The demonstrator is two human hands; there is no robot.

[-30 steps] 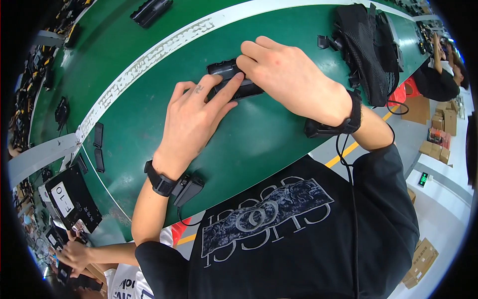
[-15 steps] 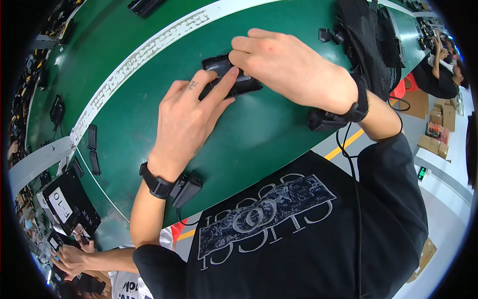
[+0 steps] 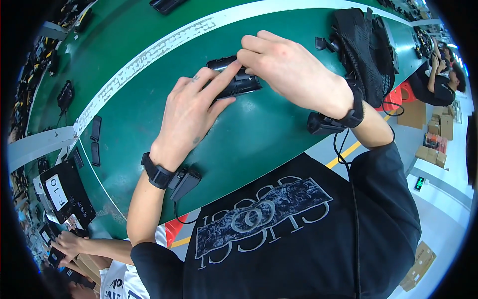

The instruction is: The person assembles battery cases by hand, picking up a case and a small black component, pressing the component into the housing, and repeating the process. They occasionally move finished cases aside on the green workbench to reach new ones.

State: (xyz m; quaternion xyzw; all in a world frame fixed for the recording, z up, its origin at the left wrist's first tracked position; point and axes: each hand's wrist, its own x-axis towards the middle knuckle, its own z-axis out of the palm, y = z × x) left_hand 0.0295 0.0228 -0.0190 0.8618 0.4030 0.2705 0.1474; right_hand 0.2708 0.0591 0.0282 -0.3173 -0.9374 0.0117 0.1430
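A glossy black plastic casing (image 3: 244,87) lies on the green table (image 3: 259,134) under both hands. My left hand (image 3: 188,112) is laid over its left side, gripping it, with the index finger reaching to the right fingertips. The thumb rests along the casing's near edge. Above the casing's right end, my right hand (image 3: 294,67) has its fingers curled into a pinch. Whatever sits in that pinch is hidden behind the fingers. Each wrist wears a black strap with a small black box and a cable.
A black mesh bag (image 3: 361,55) lies at the right, beside small black pieces (image 3: 321,43). Two narrow black parts (image 3: 95,141) lie at the left, near a black box with a white label (image 3: 67,194). A co-worker's hand (image 3: 69,244) shows at lower left.
The view has shifted slightly. Both hands stay at the casing; my left fingers have moved a little, and more of the casing's near face shows.
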